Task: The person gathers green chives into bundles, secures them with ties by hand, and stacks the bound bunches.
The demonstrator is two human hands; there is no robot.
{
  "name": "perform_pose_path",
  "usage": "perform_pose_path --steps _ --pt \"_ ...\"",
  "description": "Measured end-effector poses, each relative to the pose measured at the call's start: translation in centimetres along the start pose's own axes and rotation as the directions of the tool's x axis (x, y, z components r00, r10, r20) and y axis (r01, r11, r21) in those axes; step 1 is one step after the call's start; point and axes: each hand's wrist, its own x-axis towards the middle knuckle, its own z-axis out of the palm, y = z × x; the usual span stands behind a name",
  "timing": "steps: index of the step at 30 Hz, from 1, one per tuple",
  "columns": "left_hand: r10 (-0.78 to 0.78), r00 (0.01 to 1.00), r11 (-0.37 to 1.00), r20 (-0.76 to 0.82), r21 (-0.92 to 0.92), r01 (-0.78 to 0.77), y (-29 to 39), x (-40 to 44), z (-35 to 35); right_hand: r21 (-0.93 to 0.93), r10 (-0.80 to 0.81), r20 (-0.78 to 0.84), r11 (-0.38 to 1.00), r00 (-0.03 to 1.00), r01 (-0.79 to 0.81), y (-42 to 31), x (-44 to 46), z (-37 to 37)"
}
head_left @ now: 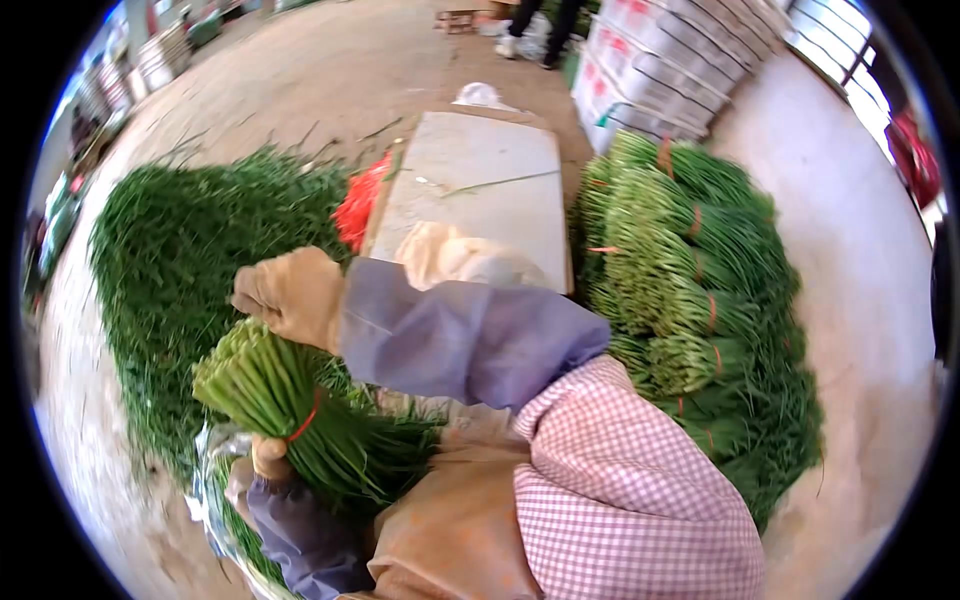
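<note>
My gloved left hand [268,457] is closed around the underside of a bundle of chives [325,430] at lower left. A red band circles the bundle. Its pale stalk ends tilt up to the left, and the green leaves trail right across my brown apron [455,515]. My right hand [290,298], in a tan glove, has reached across to just above the stalk ends, fingers curled in. Whether something small sits in those fingers is hidden. A large heap of loose green leaves [180,260] lies behind it.
A white-topped board [480,170] stands ahead, bearing a pale cloth [450,258] and a stray leaf. Red strips [362,205] hang at its left edge. Banded chive bundles [690,290] are stacked on the right. White strapped boxes [660,65] and a person's legs [540,25] are farther back.
</note>
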Motion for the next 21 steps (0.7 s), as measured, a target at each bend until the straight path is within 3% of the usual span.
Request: perform_pose_path --steps 2,3,4,5,8,10,12,13,14,16,19,21 --pt "0.043 0.999 0.995 -0.033 0.096 -0.04 0.3 -0.2 -0.9 0.198 0.055 -0.33 0.98 0.942 0.012 2.7 1.3 0.1" --pt "0.092 0.996 0.989 -0.002 0.119 -0.091 0.4 -0.2 -1.0 0.467 0.384 -0.237 0.85 0.892 -0.242 2.8 1.9 -2.5" --pt "0.148 0.988 0.979 0.034 0.137 -0.152 0.5 -0.5 -0.8 0.671 0.641 -0.062 0.594 0.765 -0.443 1.8 2.3 -5.6" --pt "0.198 0.978 0.967 0.073 0.15 -0.207 0.4 -0.1 -0.4 0.576 0.68 -0.002 0.6 0.733 -0.555 1.3 2.3 -7.8" --pt "0.295 0.952 0.955 -0.086 0.069 -0.29 1.7 1.1 1.2 0.786 0.496 0.081 0.502 0.865 -0.361 6.0 -1.5 -1.8" --pt "0.402 0.915 0.915 -0.016 -0.022 -0.403 2.4 2.1 2.4 0.436 0.434 0.346 0.711 0.832 -0.552 -1.3 -3.1 -5.5" --pt "0.511 0.858 0.855 0.037 -0.118 -0.504 3.5 3.4 4.1 0.394 0.386 0.57 0.647 0.726 -0.653 -4.8 -4.1 -6.5" --pt "0.496 0.84 0.868 0.218 -0.085 -0.49 5.3 5.0 6.6 0.575 0.218 0.514 0.63 0.83 -0.522 -5.0 -5.6 -4.9" --pt "0.502 0.839 0.865 0.211 -0.109 -0.49 6.8 5.6 7.9 0.731 0.052 0.419 0.573 0.907 -0.371 -4.8 -6.8 -3.8" --pt "0.504 0.841 0.863 0.195 -0.155 -0.481 9.2 6.5 10.2 0.732 0.136 0.388 0.555 0.911 -0.395 -6.5 -7.1 -5.6" --pt "0.337 0.939 0.935 -0.073 -0.089 -0.343 11.6 8.3 15.4 0.768 0.308 0.317 0.472 0.897 -0.433 -7.3 -7.5 -8.3" --pt "0.299 0.953 0.954 -0.045 0.039 -0.297 11.1 9.9 18.3 0.811 0.439 0.248 0.394 0.864 -0.433 -7.7 -7.1 -10.8"
